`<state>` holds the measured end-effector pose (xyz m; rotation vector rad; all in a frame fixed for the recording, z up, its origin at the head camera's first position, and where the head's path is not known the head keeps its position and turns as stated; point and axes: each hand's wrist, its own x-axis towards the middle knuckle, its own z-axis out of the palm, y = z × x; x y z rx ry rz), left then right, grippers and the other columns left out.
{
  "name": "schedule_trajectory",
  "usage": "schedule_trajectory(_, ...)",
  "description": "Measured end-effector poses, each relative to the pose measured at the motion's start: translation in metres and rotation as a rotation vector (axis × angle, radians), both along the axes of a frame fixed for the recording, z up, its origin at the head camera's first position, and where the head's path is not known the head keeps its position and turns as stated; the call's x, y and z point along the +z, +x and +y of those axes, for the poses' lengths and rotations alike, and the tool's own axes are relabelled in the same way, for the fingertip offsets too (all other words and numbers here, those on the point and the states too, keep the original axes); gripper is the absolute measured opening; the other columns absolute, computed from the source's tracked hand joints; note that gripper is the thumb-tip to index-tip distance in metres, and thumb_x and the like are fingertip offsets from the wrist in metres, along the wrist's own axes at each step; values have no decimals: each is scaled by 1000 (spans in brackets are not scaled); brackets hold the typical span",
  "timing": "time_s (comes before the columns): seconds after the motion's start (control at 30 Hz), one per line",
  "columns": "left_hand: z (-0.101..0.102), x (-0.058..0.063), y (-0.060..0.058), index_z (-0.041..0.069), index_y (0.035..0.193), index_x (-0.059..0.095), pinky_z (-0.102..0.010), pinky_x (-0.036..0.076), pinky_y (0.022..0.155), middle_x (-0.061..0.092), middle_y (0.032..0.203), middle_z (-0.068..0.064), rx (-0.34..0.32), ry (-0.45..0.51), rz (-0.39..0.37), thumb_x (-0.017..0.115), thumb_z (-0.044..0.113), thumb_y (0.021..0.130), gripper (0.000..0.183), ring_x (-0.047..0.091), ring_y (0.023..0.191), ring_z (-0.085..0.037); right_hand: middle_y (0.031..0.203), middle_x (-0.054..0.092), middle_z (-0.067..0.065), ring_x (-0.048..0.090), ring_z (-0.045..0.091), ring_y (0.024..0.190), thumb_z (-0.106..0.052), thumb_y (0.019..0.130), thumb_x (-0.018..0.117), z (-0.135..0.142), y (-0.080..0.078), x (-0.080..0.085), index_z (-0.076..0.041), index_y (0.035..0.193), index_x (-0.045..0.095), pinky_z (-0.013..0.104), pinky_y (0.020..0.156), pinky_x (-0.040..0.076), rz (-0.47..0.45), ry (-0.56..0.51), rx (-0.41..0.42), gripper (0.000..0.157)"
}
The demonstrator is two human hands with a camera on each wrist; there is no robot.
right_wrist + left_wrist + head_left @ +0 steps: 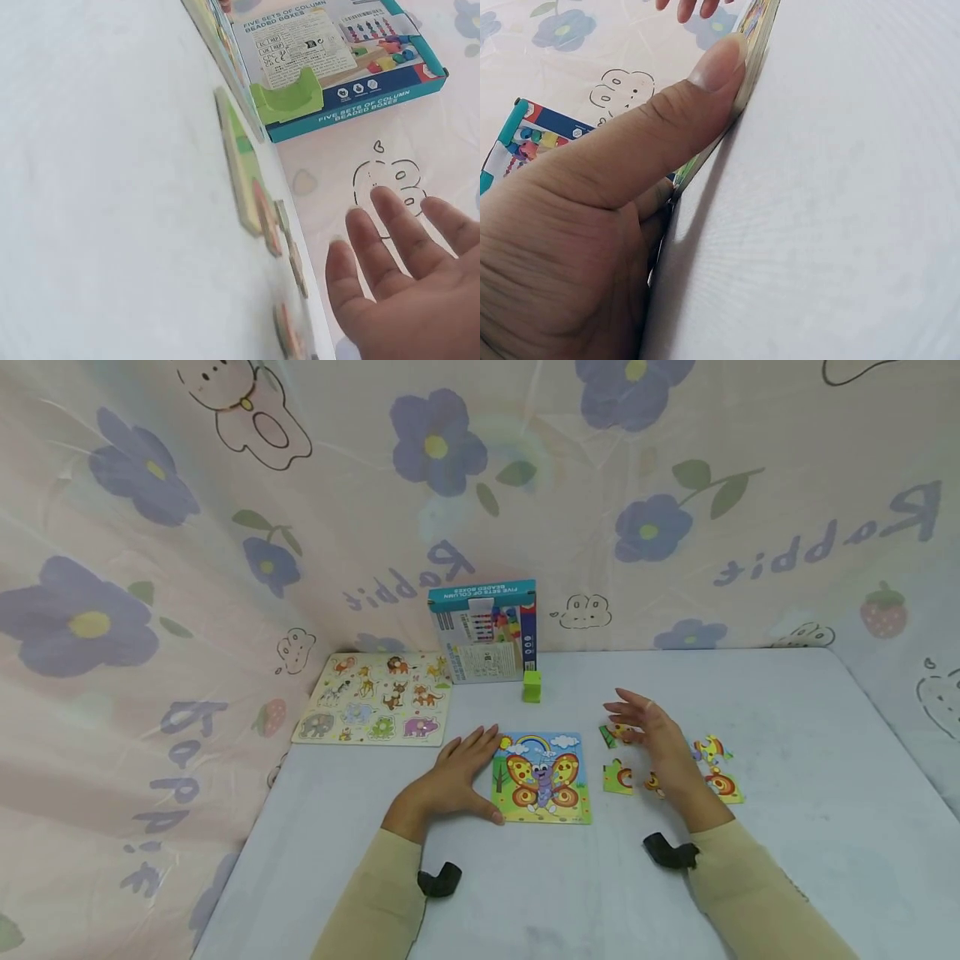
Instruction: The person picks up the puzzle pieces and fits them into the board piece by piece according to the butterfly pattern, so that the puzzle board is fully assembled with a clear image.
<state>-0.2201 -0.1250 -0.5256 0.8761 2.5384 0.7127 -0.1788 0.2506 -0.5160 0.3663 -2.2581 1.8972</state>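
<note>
A square butterfly puzzle board (542, 781) lies flat on the table, its picture facing up. Against its left side rests my left hand (453, 777), fingers fairly straight and spread, thumb by the lower left corner. In the left wrist view, the thumb (716, 71) lies along the board's edge. To the right of the board, my right hand (666, 756) hovers over loose puzzle pieces with nothing in its fingers. One green and orange piece (617, 777) lies between board and hand; other pieces (723, 785) lie beyond the hand, some partly hidden by it.
An animal peg puzzle (375, 700) lies at the back left. Beside it a bead-game box (487, 635) stands upright, with a light green block (532, 687) in front. A patterned curtain (555, 510) hangs behind the white table (510, 893).
</note>
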Motion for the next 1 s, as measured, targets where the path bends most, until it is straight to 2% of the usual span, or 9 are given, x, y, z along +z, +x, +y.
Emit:
schedule_trajectory(0.13,0,2,1,20,176,21,-42,-7,130,5,181,10,2,1,-2,97,63,72,136,-6,164,-11,152,59,24,57,30,136,-41,121,20,7,-1,0,-7,168,41,29,108,48,-8,-7,-19,61)
schedule_trajectory(0.23,1,3,1,20,176,21,-42,-7,130,5,181,10,2,3,-4,97,62,72,136,-6,164,-11,153,57,25,55,33,137,-44,120,19,15,-1,-1,-9,169,39,27,110,47,-11,0,-41,64)
schedule_trajectory(0.3,1,3,1,20,176,21,-42,-7,130,4,181,10,1,1,-3,97,63,72,136,-6,164,-11,154,55,25,53,37,139,-46,120,17,20,-2,-2,-10,171,37,30,111,46,-30,31,-54,66)
schedule_trajectory(0.37,2,3,1,19,176,21,-42,-8,130,4,181,10,-1,3,-1,97,63,72,136,-6,164,-11,157,52,26,49,44,140,-48,119,20,24,-3,-4,-10,172,32,43,113,45,-80,76,-53,66)
schedule_trajectory(0.53,2,2,0,20,176,22,-42,-7,130,5,181,10,5,1,1,98,61,72,136,-6,164,-12,161,47,26,41,50,147,-47,115,53,25,-11,-14,-3,168,38,69,116,36,-188,397,-19,71)
schedule_trajectory(0.6,2,2,0,20,176,21,-42,-7,130,6,181,9,7,1,-1,98,61,72,136,-6,164,-12,161,45,27,37,51,149,-40,112,64,23,-13,-17,2,162,46,71,117,33,-167,534,-18,69)
schedule_trajectory(0.7,2,2,0,20,176,21,-43,-6,130,6,181,9,7,-3,1,98,61,72,136,-5,165,-13,159,42,30,33,54,145,-31,108,71,17,-11,-17,6,153,55,73,114,34,-133,651,-80,61)
schedule_trajectory(0.83,1,1,1,21,176,20,-42,-7,130,5,181,10,9,-16,0,97,62,72,136,-6,165,-12,152,41,33,35,56,137,-24,106,74,8,-8,-13,8,139,64,72,108,37,-164,678,-188,47)
schedule_trajectory(1.0,2,2,2,21,176,21,-42,-7,130,5,181,10,10,-13,-7,97,62,72,135,-6,164,-12,146,45,30,36,54,136,-21,106,75,6,-7,-12,5,124,69,70,108,37,-191,625,-229,32)
